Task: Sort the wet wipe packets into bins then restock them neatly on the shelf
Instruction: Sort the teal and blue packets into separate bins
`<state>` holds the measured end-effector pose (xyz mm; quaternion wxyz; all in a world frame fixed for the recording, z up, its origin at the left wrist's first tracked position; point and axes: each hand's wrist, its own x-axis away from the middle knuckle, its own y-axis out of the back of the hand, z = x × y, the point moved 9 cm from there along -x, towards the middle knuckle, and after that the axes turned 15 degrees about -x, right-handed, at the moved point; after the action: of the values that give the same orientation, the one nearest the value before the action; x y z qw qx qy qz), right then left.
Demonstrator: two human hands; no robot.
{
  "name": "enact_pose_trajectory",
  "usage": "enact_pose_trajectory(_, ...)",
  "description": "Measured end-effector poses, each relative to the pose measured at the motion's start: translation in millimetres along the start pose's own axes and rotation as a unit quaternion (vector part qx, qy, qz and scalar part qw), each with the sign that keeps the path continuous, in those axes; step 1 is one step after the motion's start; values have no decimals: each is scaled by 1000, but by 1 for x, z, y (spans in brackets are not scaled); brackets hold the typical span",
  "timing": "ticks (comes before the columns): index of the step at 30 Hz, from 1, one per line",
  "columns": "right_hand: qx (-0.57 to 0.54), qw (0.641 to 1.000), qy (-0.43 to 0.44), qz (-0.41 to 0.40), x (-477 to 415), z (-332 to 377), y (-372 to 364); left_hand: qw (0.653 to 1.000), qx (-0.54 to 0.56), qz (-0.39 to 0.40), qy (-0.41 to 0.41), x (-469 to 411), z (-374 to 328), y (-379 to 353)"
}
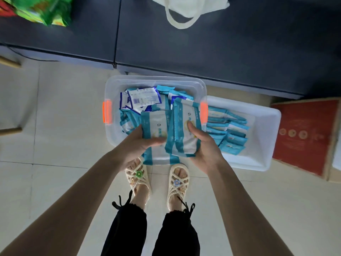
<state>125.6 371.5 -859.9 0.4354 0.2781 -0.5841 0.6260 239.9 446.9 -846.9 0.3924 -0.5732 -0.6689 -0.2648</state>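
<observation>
Two wipe packets (184, 130), long axes pointing toward shelf (203, 52), left hand (140, 145) gripping one, right hand (204, 145) gripping other, over bin (155, 79)

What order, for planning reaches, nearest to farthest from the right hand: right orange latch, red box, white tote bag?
1. Right orange latch, just beyond the right hand.
2. Red box, off to the right.
3. White tote bag, far ahead, top.

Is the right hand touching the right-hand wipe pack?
Touching. Head view shows the right hand gripping the wipe pack, thumb across its front.
</observation>
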Motion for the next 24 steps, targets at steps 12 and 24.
enact_pose_trajectory(12, 91, 975, 107, -174, 60, 134, 159, 994, -17, -109, -12, -45, -39, -142)
enact_pose_trajectory(24, 416, 884, 117, -176, 6, 218, 284, 958, -259, -123, -7, -178, -25, -244)
